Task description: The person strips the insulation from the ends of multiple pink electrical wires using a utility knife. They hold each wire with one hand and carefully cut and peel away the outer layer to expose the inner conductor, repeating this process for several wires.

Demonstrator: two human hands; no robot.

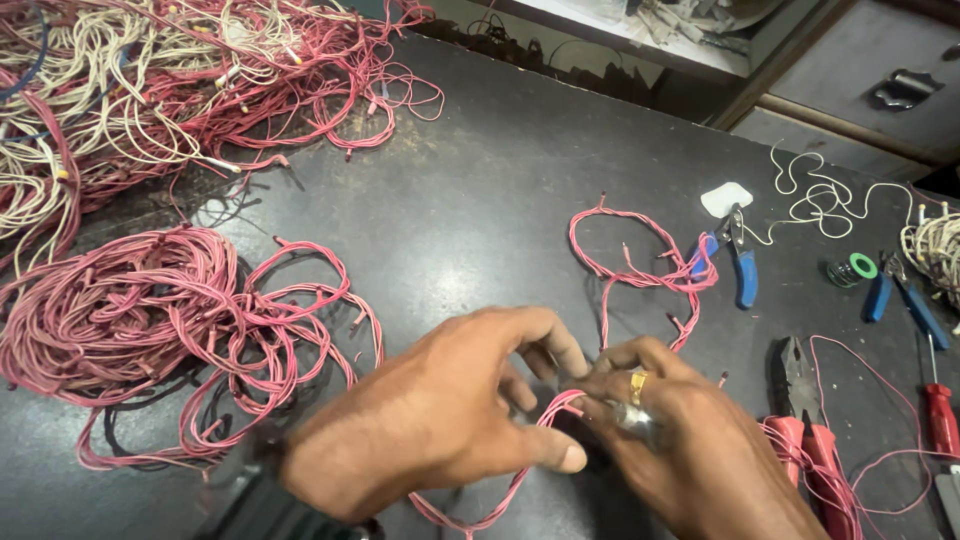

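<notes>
Two hands on pink twisted wire point(540, 415) | left hand point(440, 420) pinches it | right hand point(690, 440) grips, apparently twisting | next: firm grip, steady turning.

Twisted red-and-white wire point(520, 470) bends in a loop at 6 o'clock. Both hands pinch it; its far end coils toward 2 o'clock

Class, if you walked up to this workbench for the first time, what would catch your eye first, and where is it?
Two hands, left hand and right hand, pinch a twisted pink wire at bottom centre. A big coil of pink wire lies at left; red-handled pliers sit at right.
</notes>
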